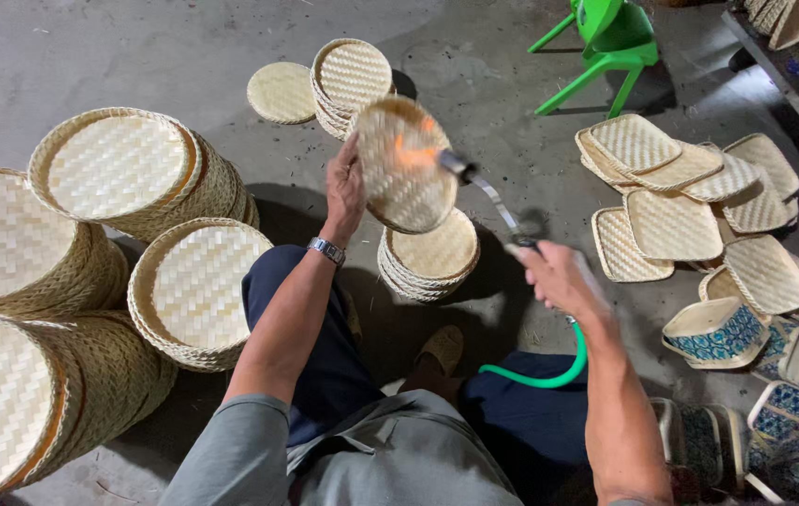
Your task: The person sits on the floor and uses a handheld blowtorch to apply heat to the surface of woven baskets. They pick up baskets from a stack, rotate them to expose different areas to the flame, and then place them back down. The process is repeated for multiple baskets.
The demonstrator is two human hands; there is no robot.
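Woven bamboo tray (406, 169), round, held tilted at its left edge by left hand (345, 187), raised above short stack of round trays (432, 258) on concrete floor (90, 56). Right hand (559, 276) clenched around gas torch (486, 192); orange flame playing on tray face. Green hose (549, 375) trailing below right wrist. Rectangular trays (676, 192) heaped right; tall round stacks (123, 173) left.

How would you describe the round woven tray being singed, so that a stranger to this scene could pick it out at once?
Start at the green plastic chair at the top and move down-left to the person's raised left hand. Its fingers hold one round woven tray tilted up off the floor. It alone is lifted, with an orange flame from the gas torch licking its face; the others lie stacked.
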